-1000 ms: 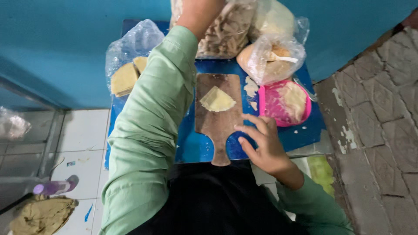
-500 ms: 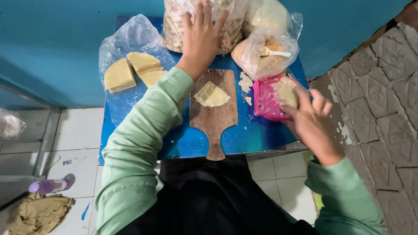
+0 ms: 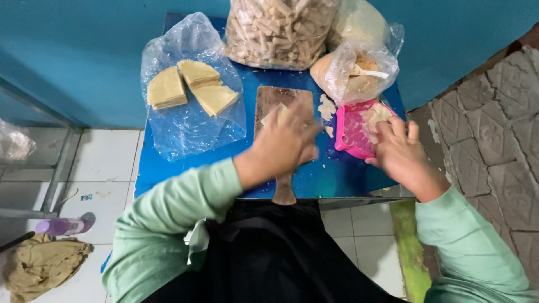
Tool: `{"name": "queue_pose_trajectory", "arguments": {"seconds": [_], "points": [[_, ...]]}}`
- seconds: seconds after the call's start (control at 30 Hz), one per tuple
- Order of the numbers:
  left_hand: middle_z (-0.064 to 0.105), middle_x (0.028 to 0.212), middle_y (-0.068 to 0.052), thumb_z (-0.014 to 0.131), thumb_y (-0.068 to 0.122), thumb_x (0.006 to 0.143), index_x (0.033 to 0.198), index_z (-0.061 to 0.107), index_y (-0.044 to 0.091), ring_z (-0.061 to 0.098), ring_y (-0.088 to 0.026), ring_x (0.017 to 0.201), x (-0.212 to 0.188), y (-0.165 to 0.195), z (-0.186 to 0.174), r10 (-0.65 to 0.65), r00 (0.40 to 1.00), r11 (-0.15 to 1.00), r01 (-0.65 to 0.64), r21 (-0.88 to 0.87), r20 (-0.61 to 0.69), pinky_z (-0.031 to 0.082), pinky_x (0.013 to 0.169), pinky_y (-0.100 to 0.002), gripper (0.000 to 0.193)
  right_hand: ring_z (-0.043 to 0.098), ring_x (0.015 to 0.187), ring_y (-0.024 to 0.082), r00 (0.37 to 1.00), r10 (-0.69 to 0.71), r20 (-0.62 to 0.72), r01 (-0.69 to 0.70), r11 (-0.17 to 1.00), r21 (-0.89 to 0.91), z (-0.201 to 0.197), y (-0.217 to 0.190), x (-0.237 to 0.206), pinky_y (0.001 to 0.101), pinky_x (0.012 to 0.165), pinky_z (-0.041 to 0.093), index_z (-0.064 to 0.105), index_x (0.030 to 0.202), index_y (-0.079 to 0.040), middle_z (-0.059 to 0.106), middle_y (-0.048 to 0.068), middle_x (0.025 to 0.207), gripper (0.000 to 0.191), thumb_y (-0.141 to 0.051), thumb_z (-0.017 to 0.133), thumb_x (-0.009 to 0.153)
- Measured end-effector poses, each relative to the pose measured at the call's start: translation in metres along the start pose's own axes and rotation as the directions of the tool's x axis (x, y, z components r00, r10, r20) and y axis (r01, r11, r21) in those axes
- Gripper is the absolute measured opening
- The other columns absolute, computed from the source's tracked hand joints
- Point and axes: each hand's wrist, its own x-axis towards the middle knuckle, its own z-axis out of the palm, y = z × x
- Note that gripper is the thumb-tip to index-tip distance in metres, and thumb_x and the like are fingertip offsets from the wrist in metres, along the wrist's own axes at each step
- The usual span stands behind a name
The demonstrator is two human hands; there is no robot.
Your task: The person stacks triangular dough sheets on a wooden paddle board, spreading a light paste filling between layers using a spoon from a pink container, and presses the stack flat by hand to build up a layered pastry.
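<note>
Two hands are at work over the small blue table (image 3: 185,168), and the wooden board (image 3: 281,101) in its middle is the landmark here. Far to the left of the board, on the tiled floor, you see a crumpled olive cloth (image 3: 42,264) and a purple bottle (image 3: 62,225) just above it. Nearer to the left of the board lies a clear plastic bag (image 3: 191,120) with three stacks of triangular pastry sheets (image 3: 191,87). On the board itself your left hand (image 3: 283,143) rests with the fingers spread flat, pressing a pale pastry sheet (image 3: 275,114); it grips nothing. Behind the board stands a big bag of rolled sticks (image 3: 278,31). To the right of the board and behind it is a bag of filling (image 3: 353,76) with a white spoon (image 3: 368,72) inside. Just to the right of the board sits the pink tub (image 3: 351,132), and your right hand (image 3: 401,151) touches its near rim. The fingers are curled, but I cannot tell if they pinch anything.
</note>
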Motion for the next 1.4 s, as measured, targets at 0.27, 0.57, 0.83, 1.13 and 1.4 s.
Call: {"name": "queue_pose_trajectory", "arguments": {"seconds": [0.27,0.57,0.83,1.13,1.4], "points": [[0.034,0.162,-0.023,0.045,0.068,0.096,0.144,0.06,0.016,0.023,-0.041,0.155,-0.079,0.024,0.018,0.127,0.99,0.967,-0.137,-0.213,-0.061,0.019,0.122,-0.064,0.072,0.045,0.126,0.031,0.994,0.073,-0.078,-0.067,0.994,0.083,-0.028,-0.013,-0.003,0.0507,0.103,0.034,0.076,0.097,-0.019,0.055,0.004,0.118,0.043,-0.042,0.087,0.063],[0.036,0.162,-0.029,0.048,0.065,0.097,0.141,0.061,0.006,0.027,-0.042,0.155,-0.108,0.044,0.012,0.031,0.99,0.965,-0.065,-0.255,-0.135,0.021,0.122,-0.061,0.076,0.045,0.129,0.038,0.871,0.048,-0.489,0.205,0.87,0.449,-0.043,-0.087,0.023,0.0526,0.111,0.035,0.067,0.127,-0.017,0.052,0.011,0.14,0.042,-0.013,0.074,0.086],[0.038,0.159,-0.031,0.047,0.066,0.097,0.137,0.065,0.007,0.028,-0.046,0.154,-0.134,0.06,-0.003,-0.003,0.992,0.952,-0.036,-0.304,-0.127,0.022,0.122,-0.063,0.074,0.037,0.135,0.044,0.922,-0.038,-0.386,0.243,0.832,0.499,-0.022,-0.137,0.079,0.0526,0.112,0.03,0.065,0.141,-0.019,0.038,0.02,0.16,0.065,0.005,0.058,0.081],[0.058,0.144,-0.024,0.058,0.057,0.096,0.128,0.068,0.005,0.045,-0.04,0.143,-0.135,0.048,-0.016,-0.111,0.976,0.873,0.004,-0.488,-0.19,0.033,0.116,-0.059,0.062,0.036,0.14,0.042,0.943,-0.084,-0.322,0.252,0.812,0.526,-0.015,-0.134,0.073,0.0483,0.116,0.03,0.071,0.125,-0.032,0.043,0.011,0.16,0.061,0.006,0.056,0.079],[0.07,0.117,-0.008,0.067,0.025,0.096,0.11,0.072,0.006,0.06,-0.03,0.115,-0.112,0.02,-0.023,-0.474,0.805,0.844,0.301,-0.444,-0.356,0.046,0.092,-0.042,0.024,0.036,0.135,0.044,0.952,-0.01,-0.307,0.17,0.85,0.499,-0.004,-0.143,0.095,0.0563,0.111,0.03,0.066,0.14,-0.023,0.039,0.019,0.16,0.068,0.007,0.055,0.079]]}}
